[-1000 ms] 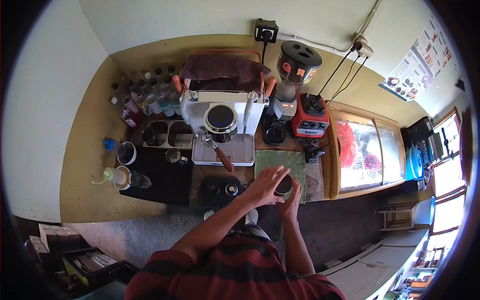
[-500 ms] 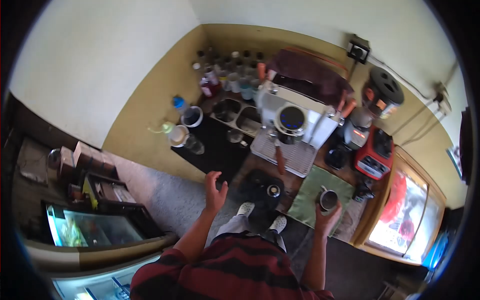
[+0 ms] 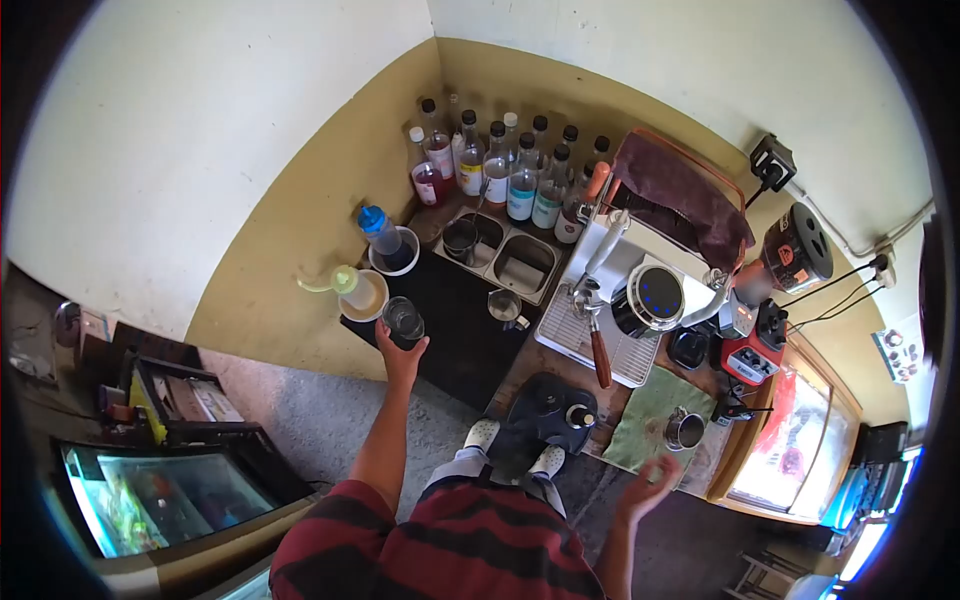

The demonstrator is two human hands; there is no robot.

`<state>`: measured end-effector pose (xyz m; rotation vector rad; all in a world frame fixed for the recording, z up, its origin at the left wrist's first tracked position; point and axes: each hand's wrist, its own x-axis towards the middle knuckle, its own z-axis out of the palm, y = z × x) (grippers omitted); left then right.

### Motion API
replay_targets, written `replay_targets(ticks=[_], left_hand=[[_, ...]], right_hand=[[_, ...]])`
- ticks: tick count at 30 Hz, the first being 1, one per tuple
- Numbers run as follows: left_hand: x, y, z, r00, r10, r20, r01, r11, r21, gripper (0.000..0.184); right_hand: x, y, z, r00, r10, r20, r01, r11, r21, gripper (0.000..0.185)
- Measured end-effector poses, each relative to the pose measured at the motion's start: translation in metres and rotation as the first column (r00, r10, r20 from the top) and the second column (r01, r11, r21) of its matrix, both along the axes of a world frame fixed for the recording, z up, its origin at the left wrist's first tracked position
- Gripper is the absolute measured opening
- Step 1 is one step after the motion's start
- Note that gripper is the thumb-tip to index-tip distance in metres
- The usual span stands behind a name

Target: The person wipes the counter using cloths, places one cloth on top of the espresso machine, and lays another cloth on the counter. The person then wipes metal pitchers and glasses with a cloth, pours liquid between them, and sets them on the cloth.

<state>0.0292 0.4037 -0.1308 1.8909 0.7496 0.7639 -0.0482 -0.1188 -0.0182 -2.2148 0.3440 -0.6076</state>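
Black mat [image 3: 455, 350], bottles [image 3: 495, 175] behind; left hand [image 3: 402, 352] grasping glass [image 3: 404, 316] beside bowl [image 3: 381, 298], right hand [image 3: 650, 487] released near metal cup [image 3: 686, 428].

Your left hand [image 3: 403, 358] grips a clear glass [image 3: 404, 318] over the black mat [image 3: 455, 345], just beside a white bowl [image 3: 362, 316] with a squeeze bottle [image 3: 352, 286] in it. Your right hand [image 3: 648, 488], blurred, appears loosely spread and apart from the metal cup [image 3: 685, 430] on the green cloth [image 3: 645, 410]. Bottles [image 3: 522, 192] stand beside the coffee machine [image 3: 635, 248].
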Motion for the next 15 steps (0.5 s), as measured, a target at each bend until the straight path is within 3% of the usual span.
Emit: replay_targets(ticks=[2,3,4,5,7,9,12,15], left_hand=[[0.005,0.009,-0.011,0.996,-0.071,0.054,0.075,0.994,-0.083,0.097],[0.006,0.013,-0.015,0.992,-0.099,0.082,0.109,0.987,-0.120,0.094],[0.006,0.018,-0.022,0.991,-0.118,0.070,0.127,0.982,-0.142,0.090],[0.006,0.023,-0.031,0.990,-0.131,0.057,0.138,0.977,-0.160,0.086],[0.002,0.030,-0.034,0.987,-0.155,0.051,0.162,0.972,-0.173,0.080],[0.001,0.028,-0.024,0.981,-0.184,0.063,0.192,0.967,-0.164,0.075],[-0.005,0.032,-0.023,0.975,-0.222,-0.015,0.219,0.969,-0.118,0.083],[-0.015,0.033,-0.017,0.977,-0.210,-0.034,0.209,0.977,-0.045,0.087]], right_hand=[[0.023,0.080,0.031,0.945,0.325,-0.045,-0.325,0.946,0.011,0.028],[0.039,0.115,0.020,0.910,0.411,-0.053,-0.391,0.893,0.221,0.032],[0.062,0.158,0.048,0.838,0.535,-0.112,-0.507,0.837,0.204,0.036],[0.085,0.180,0.025,0.754,0.638,-0.154,-0.597,0.764,0.245,0.050],[0.123,0.238,0.019,0.701,0.669,-0.249,-0.573,0.735,0.361,0.070],[0.163,0.273,-0.033,0.741,0.646,-0.181,-0.657,0.754,-0.002,0.089],[0.195,0.299,-0.064,0.764,0.554,-0.330,-0.595,0.803,-0.029,0.091],[0.204,0.312,-0.075,0.763,0.540,-0.356,-0.521,0.839,0.157,0.088]])
